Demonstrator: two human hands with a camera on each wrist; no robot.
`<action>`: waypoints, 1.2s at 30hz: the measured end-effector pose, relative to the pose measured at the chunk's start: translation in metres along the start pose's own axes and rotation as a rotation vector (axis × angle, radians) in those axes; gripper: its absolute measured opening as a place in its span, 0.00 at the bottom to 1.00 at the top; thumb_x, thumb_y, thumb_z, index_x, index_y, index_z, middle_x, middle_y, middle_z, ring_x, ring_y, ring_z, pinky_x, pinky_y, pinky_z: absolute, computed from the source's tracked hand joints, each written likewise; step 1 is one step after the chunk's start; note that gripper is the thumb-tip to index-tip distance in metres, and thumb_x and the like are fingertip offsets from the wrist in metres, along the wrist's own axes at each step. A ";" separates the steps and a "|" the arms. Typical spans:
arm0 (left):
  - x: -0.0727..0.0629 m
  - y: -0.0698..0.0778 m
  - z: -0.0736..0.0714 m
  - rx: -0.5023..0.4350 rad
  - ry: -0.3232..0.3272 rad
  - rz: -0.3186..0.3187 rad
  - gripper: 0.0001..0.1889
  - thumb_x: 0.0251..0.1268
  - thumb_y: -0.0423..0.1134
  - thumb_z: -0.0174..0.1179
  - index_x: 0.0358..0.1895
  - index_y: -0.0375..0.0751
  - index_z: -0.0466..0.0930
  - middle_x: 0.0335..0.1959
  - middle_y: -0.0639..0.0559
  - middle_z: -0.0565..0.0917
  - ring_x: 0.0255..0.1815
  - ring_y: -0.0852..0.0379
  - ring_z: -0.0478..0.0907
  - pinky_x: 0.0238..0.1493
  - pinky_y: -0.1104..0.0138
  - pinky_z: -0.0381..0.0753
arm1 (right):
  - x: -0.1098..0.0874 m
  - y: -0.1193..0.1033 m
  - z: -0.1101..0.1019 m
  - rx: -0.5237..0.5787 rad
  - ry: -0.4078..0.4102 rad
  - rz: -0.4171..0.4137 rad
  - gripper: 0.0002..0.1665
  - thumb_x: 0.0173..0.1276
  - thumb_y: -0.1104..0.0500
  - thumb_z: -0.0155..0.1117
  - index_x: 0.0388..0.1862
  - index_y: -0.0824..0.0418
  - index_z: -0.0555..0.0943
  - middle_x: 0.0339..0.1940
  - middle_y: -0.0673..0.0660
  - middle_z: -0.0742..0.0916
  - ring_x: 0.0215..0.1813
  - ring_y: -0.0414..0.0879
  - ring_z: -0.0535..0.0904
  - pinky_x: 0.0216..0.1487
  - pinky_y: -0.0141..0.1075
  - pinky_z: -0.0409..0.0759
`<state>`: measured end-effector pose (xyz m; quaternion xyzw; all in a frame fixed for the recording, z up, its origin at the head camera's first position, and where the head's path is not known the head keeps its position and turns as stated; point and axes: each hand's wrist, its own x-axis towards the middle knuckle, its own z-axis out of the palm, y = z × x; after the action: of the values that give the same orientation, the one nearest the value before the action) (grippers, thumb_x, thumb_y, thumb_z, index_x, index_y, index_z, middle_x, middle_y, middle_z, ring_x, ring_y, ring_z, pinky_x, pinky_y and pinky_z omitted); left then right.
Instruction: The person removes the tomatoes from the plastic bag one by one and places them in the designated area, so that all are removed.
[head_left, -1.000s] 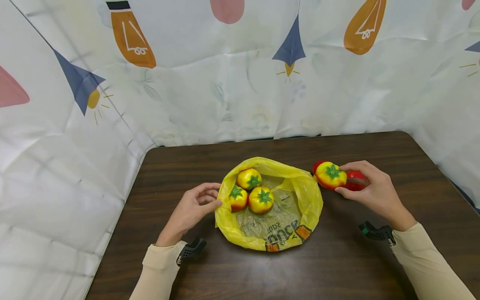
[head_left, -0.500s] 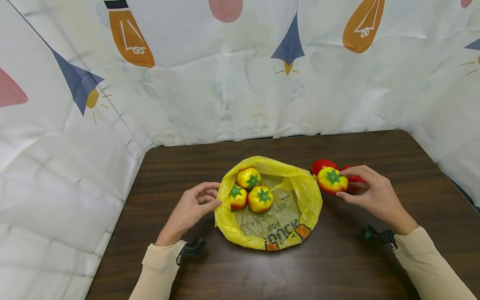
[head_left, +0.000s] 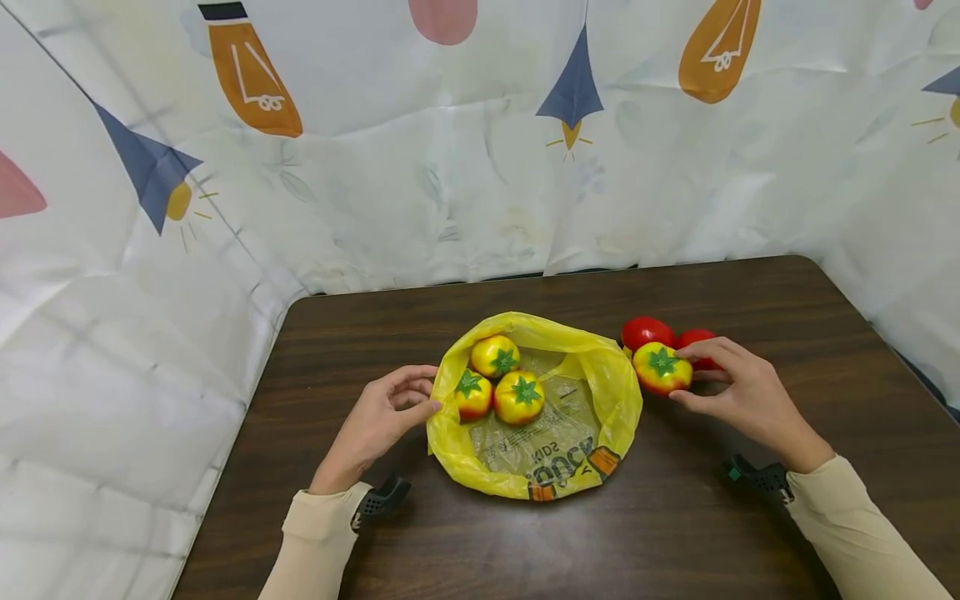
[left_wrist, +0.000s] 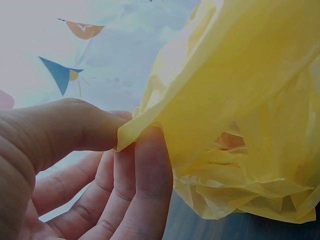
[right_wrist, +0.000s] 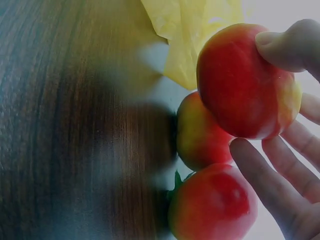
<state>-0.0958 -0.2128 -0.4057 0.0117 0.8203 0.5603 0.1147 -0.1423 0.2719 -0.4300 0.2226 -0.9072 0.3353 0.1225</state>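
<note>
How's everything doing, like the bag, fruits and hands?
Yellow bag: open, mouth facing up.
Three fruits: inside the bag, leafy sides showing.
One fruit: held, leafy side up.
Two other fruits: on the table, red sides up.
Left hand: pinching the bag's rim.
Right hand: holding one fruit.

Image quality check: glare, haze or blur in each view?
Head: fairly even light, soft glare on the table; left wrist: backdrop pale and hazy; right wrist: blown-out white behind the right hand, smudgy blur over the table.
</note>
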 end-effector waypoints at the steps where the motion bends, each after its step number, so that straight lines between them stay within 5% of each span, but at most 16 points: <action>1: 0.000 0.000 0.000 -0.001 0.000 -0.001 0.25 0.67 0.37 0.70 0.66 0.43 0.78 0.51 0.40 0.83 0.45 0.55 0.85 0.46 0.73 0.85 | 0.000 0.000 0.000 -0.005 -0.003 0.002 0.33 0.46 0.63 0.88 0.53 0.57 0.84 0.51 0.55 0.85 0.48 0.21 0.75 0.48 0.09 0.74; 21: -0.001 -0.002 -0.002 0.005 0.000 -0.008 0.26 0.66 0.39 0.71 0.66 0.43 0.78 0.51 0.40 0.82 0.46 0.54 0.85 0.47 0.73 0.85 | 0.001 0.000 0.000 -0.013 -0.110 0.053 0.31 0.50 0.57 0.87 0.53 0.54 0.83 0.51 0.53 0.85 0.46 0.21 0.76 0.46 0.14 0.79; 31: 0.001 -0.002 -0.001 0.012 -0.008 -0.005 0.25 0.66 0.38 0.71 0.66 0.43 0.77 0.51 0.40 0.82 0.46 0.54 0.84 0.47 0.73 0.85 | -0.001 0.003 0.005 -0.047 -0.148 0.062 0.32 0.50 0.54 0.88 0.53 0.52 0.84 0.50 0.52 0.86 0.45 0.41 0.84 0.46 0.16 0.80; 36: 0.001 -0.001 -0.001 0.017 -0.010 -0.003 0.25 0.66 0.39 0.71 0.66 0.44 0.77 0.51 0.40 0.83 0.46 0.54 0.84 0.47 0.73 0.85 | -0.001 0.003 0.006 -0.044 -0.157 0.071 0.31 0.51 0.52 0.87 0.54 0.53 0.84 0.50 0.53 0.86 0.45 0.47 0.86 0.44 0.26 0.87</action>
<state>-0.0973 -0.2142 -0.4066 0.0146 0.8245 0.5529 0.1196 -0.1435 0.2702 -0.4359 0.2132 -0.9285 0.3009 0.0440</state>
